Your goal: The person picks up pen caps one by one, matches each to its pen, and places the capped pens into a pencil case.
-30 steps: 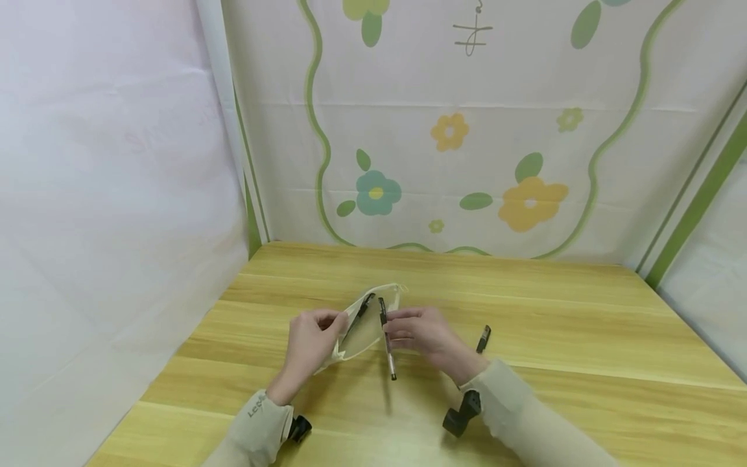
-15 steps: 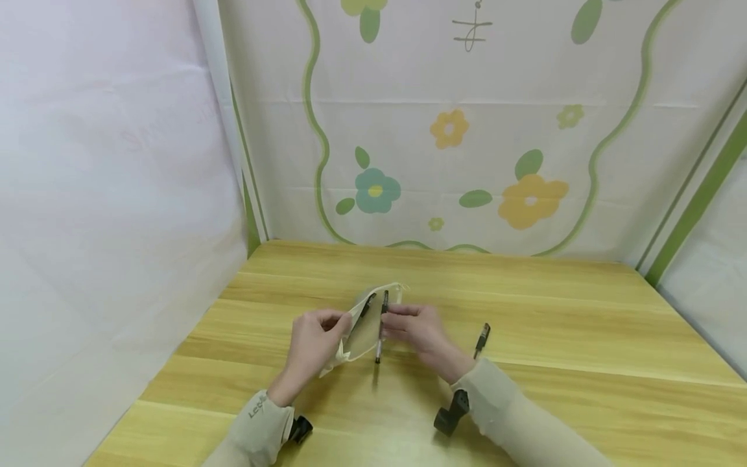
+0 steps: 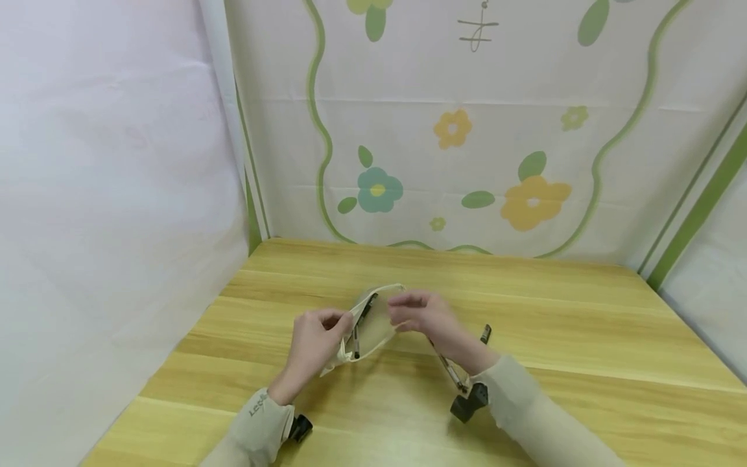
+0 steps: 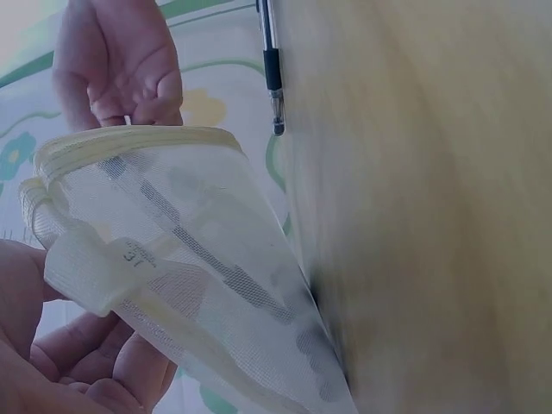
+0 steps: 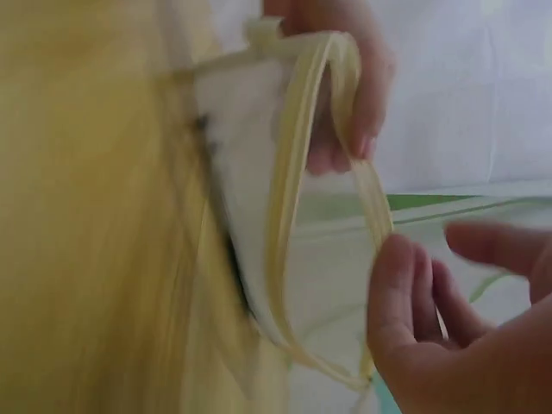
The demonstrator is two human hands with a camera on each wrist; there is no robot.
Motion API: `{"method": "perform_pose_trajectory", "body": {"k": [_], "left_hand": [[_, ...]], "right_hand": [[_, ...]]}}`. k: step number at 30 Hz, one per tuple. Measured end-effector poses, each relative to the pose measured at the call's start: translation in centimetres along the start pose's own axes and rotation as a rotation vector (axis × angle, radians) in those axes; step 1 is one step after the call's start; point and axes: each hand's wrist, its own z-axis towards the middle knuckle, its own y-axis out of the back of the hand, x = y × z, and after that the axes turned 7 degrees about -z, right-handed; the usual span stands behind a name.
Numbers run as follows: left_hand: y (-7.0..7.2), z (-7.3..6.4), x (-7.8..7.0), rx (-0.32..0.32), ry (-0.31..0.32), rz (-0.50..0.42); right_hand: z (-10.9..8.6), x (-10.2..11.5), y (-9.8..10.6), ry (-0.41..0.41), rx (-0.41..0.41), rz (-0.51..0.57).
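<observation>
A translucent mesh zip pouch (image 3: 378,332) with cream edging is held up on the table, its mouth gaping. My left hand (image 3: 318,340) pinches its left rim between thumb and fingers. Inside, a black gel pen (image 3: 366,310) leans along the left wall, and the clear end of another pen (image 3: 356,345) shows below it. My right hand (image 3: 423,318) is just beside the pouch's right rim, holding nothing; in the right wrist view the thumb (image 5: 492,246) stands apart from the bent fingers. Through the mesh in the left wrist view, dark pen shapes (image 4: 203,246) show blurrily.
Under my right forearm a pen (image 3: 450,372) lies on the wooden table (image 3: 373,421). Another pen (image 3: 486,333) lies to its right, partly hidden by the arm. A white flowered cloth (image 3: 420,78) hangs behind the table, with a white sheet (image 3: 117,194) at the left.
My right hand has let go of the pen at the pouch's mouth, and that pen is now inside the pouch. The right hand has drawn slightly back right; the left has kept its hold.
</observation>
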Motion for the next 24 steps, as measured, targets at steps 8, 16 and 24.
{"method": "perform_pose_trajectory", "body": {"k": [8,16,24], "left_hand": [[0.0,0.0,-0.1,-0.012,0.003,0.000],[0.1,0.1,-0.1,-0.118,-0.011,-0.037],[0.3,0.1,-0.3,-0.210,0.007,-0.027]], "right_hand": [[-0.7,-0.1,-1.6,0.122,0.173,-0.329],[-1.4,0.2,3.0,0.046,0.048,-0.373],[-2.5,-1.0,7.4,0.061,0.019,-0.574]]}}
